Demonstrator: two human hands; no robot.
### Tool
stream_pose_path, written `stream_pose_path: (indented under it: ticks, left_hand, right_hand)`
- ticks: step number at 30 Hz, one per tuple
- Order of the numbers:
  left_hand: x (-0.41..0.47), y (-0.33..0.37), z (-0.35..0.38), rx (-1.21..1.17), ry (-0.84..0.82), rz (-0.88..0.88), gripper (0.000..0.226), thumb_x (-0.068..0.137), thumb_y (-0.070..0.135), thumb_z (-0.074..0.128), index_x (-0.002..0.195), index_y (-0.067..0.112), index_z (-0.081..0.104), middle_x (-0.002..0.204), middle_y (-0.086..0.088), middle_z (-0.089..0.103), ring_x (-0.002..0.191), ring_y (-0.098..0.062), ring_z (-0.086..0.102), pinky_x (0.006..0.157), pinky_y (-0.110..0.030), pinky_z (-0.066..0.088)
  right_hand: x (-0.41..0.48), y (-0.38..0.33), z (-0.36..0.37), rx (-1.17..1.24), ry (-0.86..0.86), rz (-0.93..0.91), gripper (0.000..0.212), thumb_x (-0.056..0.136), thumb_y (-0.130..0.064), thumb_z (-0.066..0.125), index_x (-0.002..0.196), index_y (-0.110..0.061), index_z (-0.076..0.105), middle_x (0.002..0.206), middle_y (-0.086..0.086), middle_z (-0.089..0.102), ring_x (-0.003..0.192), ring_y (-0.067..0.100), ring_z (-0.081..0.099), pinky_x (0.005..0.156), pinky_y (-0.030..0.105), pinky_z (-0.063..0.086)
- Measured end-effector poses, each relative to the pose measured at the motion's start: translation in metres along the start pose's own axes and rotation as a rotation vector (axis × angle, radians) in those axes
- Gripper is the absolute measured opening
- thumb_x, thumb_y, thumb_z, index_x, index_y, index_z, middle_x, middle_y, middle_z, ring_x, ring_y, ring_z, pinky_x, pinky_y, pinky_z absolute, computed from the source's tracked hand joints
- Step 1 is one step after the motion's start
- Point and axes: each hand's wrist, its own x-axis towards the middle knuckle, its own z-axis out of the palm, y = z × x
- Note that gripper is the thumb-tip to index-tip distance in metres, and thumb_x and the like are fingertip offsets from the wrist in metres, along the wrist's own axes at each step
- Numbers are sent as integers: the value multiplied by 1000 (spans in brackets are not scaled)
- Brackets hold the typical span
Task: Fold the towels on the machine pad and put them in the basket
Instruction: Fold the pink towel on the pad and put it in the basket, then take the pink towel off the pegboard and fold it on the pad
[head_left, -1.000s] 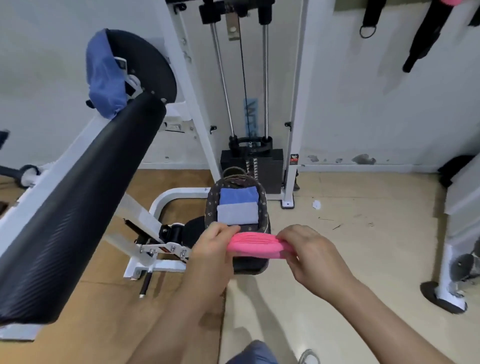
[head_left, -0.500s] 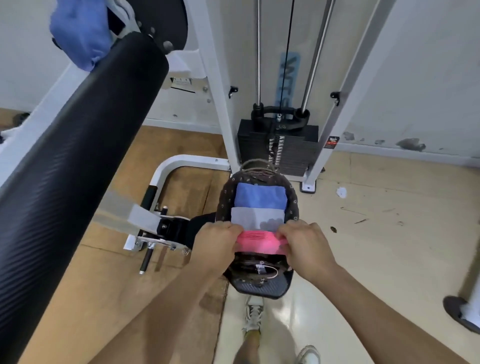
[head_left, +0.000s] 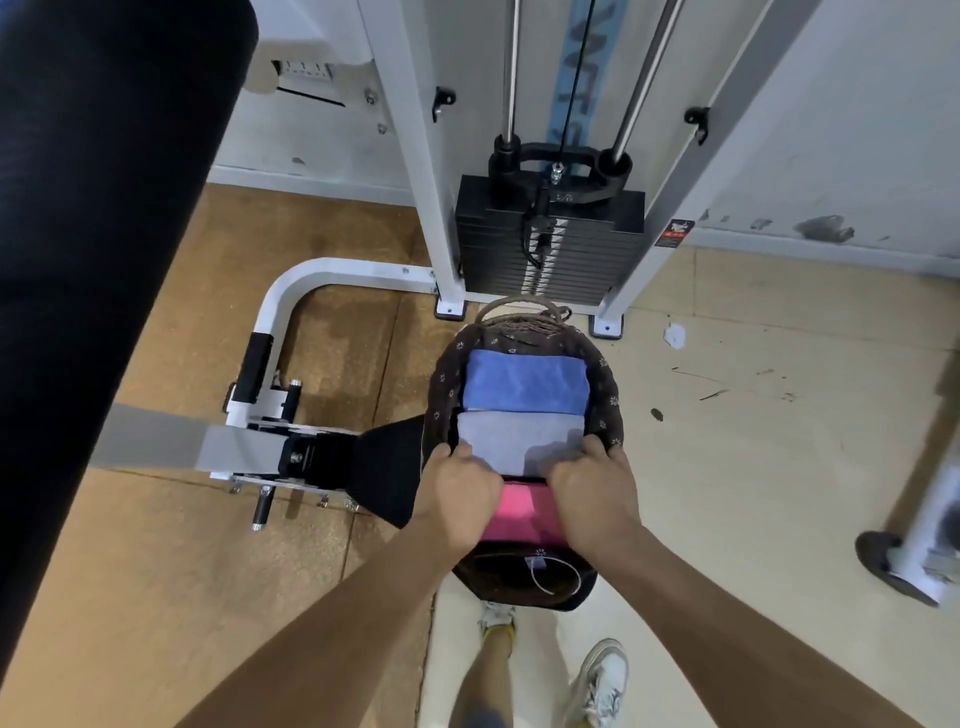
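Observation:
A dark brown basket (head_left: 609, 395) stands on the black seat of the machine. Inside it lie a folded blue towel (head_left: 524, 382) at the far end and a folded grey towel (head_left: 519, 439) just behind it. A folded pink towel (head_left: 522, 512) sits low in the near part of the basket. My left hand (head_left: 460, 499) grips its left end and my right hand (head_left: 597, 499) grips its right end, both hands inside the basket rim. The long black machine pad (head_left: 93, 208) fills the left of the view.
The white machine frame (head_left: 410, 156) and black weight stack (head_left: 550, 244) stand right behind the basket. A seat bracket with knobs (head_left: 280, 447) juts out at the left. My legs and shoes (head_left: 597, 680) are below. Another machine's foot (head_left: 904, 566) is at the right.
Both hands have carried the pink towel forward and down from above the basket's near rim into the basket. The view has tilted down and closer; the blue towel on the pad top is out of view.

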Motion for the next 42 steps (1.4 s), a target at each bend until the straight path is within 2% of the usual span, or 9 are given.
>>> stream_pose_path:
  ticks: [5,9,11,13,16,19,28,35,42]
  left_hand:
    - [8,-1,14,-211,192,-125,24,50,11,82,67,5,66,55,-7,58,69,-23,59,69,-29,42]
    - [6,4,18,-174,107,-105,35,82,6,55,116,-3,52,93,-11,67,103,-28,54,91,-37,36]
    - [5,1,14,-174,154,-109,39,73,12,69,111,5,60,94,-8,68,100,-27,55,84,-36,43]
    - [3,2,10,-233,235,-86,53,47,14,86,97,12,67,92,-7,66,88,-24,61,64,-31,51]
    - [4,6,17,-399,234,-40,78,64,16,81,132,18,43,124,-7,46,108,-24,53,69,-31,53]
    - [12,11,22,-413,200,-64,89,78,19,74,145,22,16,134,-8,33,118,-28,48,78,-35,52]
    - [26,14,4,-403,75,-88,84,79,13,74,144,16,21,138,-12,22,123,-31,39,82,-36,50]
    - [21,14,-3,-433,-51,-118,97,75,10,75,147,24,11,140,-6,19,128,-27,33,87,-35,49]
    - [-20,-4,-28,-581,296,-244,22,94,16,49,111,20,62,109,1,59,95,-18,62,65,-27,44]
  right_hand:
    - [-3,-2,-1,339,71,43,29,87,-9,47,112,-16,60,109,6,63,105,27,59,79,31,43]
    - [-2,-7,-3,1234,-147,269,29,89,-8,51,102,-31,63,99,-4,62,86,17,59,79,31,52]
    - [-3,-14,-2,1584,-302,442,35,90,-10,53,114,-35,57,102,-2,61,85,17,59,70,32,56]
    - [-2,-16,2,1737,-316,555,42,90,-14,54,126,-36,50,106,2,62,92,22,60,74,37,57]
    - [-1,-13,0,1916,-305,638,36,91,-15,55,123,-32,54,104,7,63,91,27,59,87,48,54]
    - [0,-7,-4,1988,-264,623,34,92,-12,53,121,-30,56,104,5,64,86,25,57,86,46,53]
    - [17,-3,5,2095,-132,772,45,95,-18,50,138,-31,45,132,11,55,119,34,54,71,44,54]
    - [10,1,-15,2021,-240,717,19,95,-20,48,107,-21,62,94,13,50,88,31,45,82,47,52]
    - [-45,27,-55,1895,-56,528,27,95,-9,50,120,-17,54,103,9,64,96,29,69,66,28,52]
